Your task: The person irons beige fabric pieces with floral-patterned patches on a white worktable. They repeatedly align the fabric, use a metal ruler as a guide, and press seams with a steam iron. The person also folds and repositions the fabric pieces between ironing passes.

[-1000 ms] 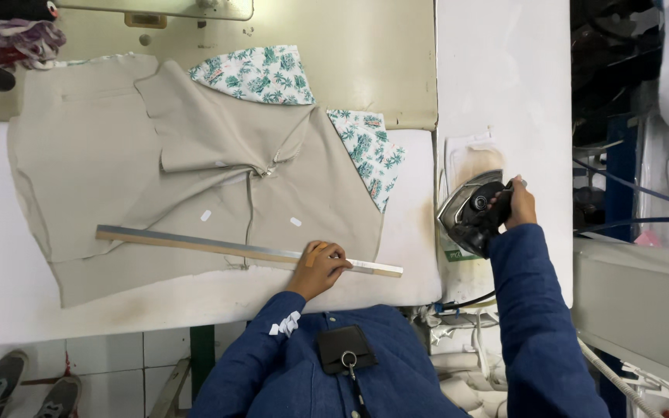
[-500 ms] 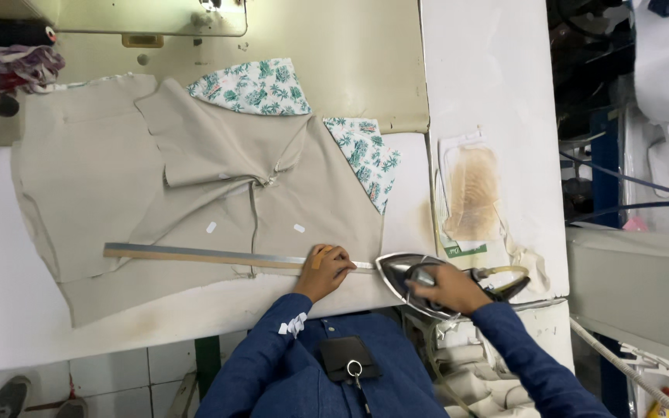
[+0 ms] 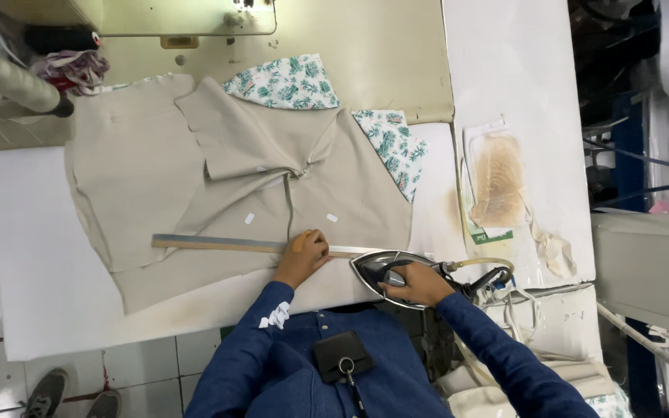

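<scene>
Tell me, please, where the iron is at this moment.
In the head view the iron sits at the near edge of the beige garment, right of centre, under the right hand, beside the ruler's right end.

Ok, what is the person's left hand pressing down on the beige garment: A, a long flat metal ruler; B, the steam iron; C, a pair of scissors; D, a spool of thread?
A: the left hand rests on the long flat metal ruler lying across the beige garment, while the right hand grips the steam iron.
</scene>
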